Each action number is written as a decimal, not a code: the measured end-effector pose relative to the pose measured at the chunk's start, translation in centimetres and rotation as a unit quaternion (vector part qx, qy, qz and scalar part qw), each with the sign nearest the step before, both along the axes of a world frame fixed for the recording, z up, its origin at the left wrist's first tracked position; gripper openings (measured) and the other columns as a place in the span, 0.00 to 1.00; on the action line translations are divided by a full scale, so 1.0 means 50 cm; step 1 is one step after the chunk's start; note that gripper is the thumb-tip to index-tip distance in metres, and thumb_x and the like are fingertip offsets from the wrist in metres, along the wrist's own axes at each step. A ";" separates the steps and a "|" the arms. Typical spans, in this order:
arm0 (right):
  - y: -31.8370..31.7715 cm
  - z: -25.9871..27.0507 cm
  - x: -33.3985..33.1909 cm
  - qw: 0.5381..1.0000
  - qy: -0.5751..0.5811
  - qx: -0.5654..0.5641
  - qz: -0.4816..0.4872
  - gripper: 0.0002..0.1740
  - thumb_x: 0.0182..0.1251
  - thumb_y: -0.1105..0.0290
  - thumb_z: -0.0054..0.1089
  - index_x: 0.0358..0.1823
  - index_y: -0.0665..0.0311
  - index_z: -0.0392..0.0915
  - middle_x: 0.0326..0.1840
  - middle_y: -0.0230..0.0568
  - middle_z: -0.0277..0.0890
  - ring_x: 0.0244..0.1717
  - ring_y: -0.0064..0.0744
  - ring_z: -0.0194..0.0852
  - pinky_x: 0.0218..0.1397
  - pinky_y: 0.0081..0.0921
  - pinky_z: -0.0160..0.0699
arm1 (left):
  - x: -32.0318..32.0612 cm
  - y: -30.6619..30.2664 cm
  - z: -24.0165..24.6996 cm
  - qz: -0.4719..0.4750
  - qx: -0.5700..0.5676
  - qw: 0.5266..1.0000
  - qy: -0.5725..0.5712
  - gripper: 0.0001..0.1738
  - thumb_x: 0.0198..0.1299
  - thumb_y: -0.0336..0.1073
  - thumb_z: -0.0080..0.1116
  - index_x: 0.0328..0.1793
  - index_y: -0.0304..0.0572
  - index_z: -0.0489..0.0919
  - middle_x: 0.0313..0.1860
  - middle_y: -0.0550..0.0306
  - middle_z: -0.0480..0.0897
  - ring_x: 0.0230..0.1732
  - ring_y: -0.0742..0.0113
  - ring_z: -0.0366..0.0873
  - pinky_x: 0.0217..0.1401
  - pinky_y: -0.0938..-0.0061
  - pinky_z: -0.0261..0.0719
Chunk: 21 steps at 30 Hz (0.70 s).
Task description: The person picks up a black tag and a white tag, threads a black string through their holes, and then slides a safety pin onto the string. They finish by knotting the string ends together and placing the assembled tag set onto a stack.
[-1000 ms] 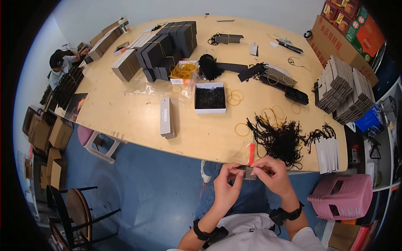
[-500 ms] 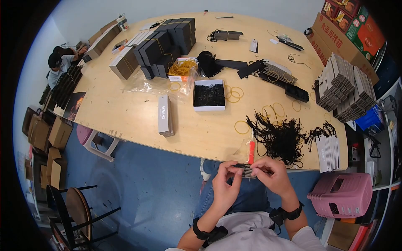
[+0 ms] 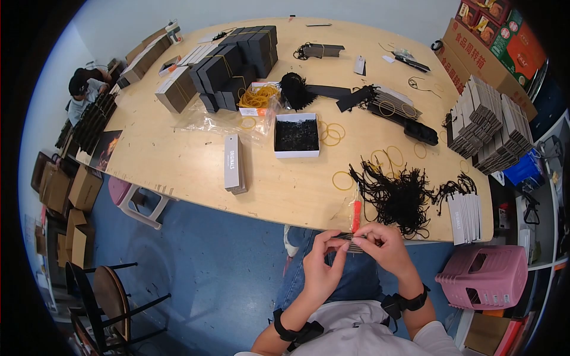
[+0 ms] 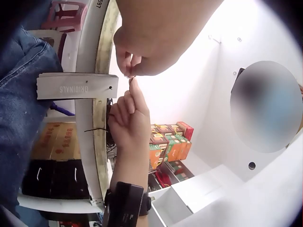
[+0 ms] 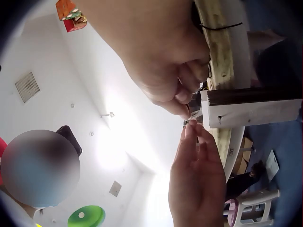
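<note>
Left hand (image 3: 323,267) and right hand (image 3: 387,250): fingers of both grasping, thumb and forefinger of each pinching at a thin dark strand (image 5: 188,111), fingertips meeting. Strand's full course hidden by the fingers.

Stack of grey cards (image 4: 77,86): just beside the pinch, between the hands in the head view, at the near edge of the counter (image 3: 196,169) and above the jeans (image 4: 23,94). Top card punched with a hole, lettered ORIGINALS. Its support cannot be told.

Just beyond the fingers: red-orange handle (image 3: 357,216), on the counter. To its right, heap of black cords (image 3: 401,202); further right, fanned white cards (image 3: 464,216) with black cords at their upper ends. Yellow rubber bands (image 3: 342,180) lie left of and behind the heap.

Farther left: upright-lettered grey bundle (image 3: 234,165), then white box (image 3: 297,153) holding black material. Behind: open box of rubber bands (image 3: 259,98), beside banded dark blocks (image 3: 228,68). Right side: piled grey bundles (image 3: 490,121). Below the counter, right: pink plastic stool (image 3: 484,276). Far left: second person (image 3: 86,98).
</note>
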State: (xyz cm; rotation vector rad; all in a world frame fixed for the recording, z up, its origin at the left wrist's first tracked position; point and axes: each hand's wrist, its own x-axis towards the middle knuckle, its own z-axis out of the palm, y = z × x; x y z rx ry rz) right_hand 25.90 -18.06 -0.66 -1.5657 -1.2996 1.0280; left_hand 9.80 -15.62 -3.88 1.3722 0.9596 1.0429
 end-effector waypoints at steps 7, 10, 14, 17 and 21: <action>0.002 -0.013 0.000 0.992 0.130 -0.002 -0.001 0.05 0.64 0.74 0.62 0.39 0.66 0.78 0.17 0.18 0.63 0.19 0.07 0.52 0.23 0.13 0.48 | 0.005 -0.001 -0.002 0.001 -0.012 0.999 -0.039 0.17 0.62 0.22 0.59 0.56 0.33 0.69 0.41 0.53 0.83 0.44 0.72 0.81 0.52 0.77 0.78; 0.001 -0.017 0.006 0.991 0.130 -0.007 0.016 0.05 0.65 0.76 0.61 0.40 0.67 0.77 0.18 0.18 0.63 0.20 0.07 0.53 0.23 0.12 0.48 | 0.005 0.000 0.002 -0.002 -0.009 0.999 -0.035 0.17 0.62 0.22 0.59 0.55 0.33 0.69 0.41 0.53 0.83 0.44 0.72 0.81 0.53 0.77 0.78; 0.004 -0.016 0.008 0.989 0.144 -0.006 0.026 0.04 0.65 0.76 0.60 0.40 0.67 0.77 0.19 0.17 0.62 0.20 0.06 0.53 0.24 0.11 0.50 | 0.006 -0.001 0.000 -0.001 -0.046 0.997 -0.062 0.17 0.62 0.22 0.59 0.56 0.34 0.69 0.41 0.55 0.83 0.44 0.73 0.80 0.52 0.79 0.78; 0.005 -0.017 0.006 0.985 0.172 -0.003 0.027 0.04 0.65 0.76 0.60 0.40 0.68 0.77 0.19 0.17 0.62 0.21 0.06 0.54 0.25 0.10 0.52 | 0.010 -0.003 -0.018 -0.009 -0.109 0.979 -0.173 0.16 0.62 0.22 0.60 0.55 0.33 0.72 0.42 0.56 0.82 0.44 0.74 0.80 0.51 0.81 0.77; 0.005 -0.029 0.003 0.977 0.209 0.001 0.030 0.04 0.66 0.77 0.59 0.41 0.68 0.76 0.22 0.19 0.65 0.22 0.06 0.56 0.26 0.09 0.56 | 0.011 0.001 -0.011 -0.040 -0.121 0.973 -0.192 0.14 0.62 0.25 0.61 0.53 0.31 0.76 0.43 0.55 0.83 0.44 0.74 0.79 0.51 0.80 0.78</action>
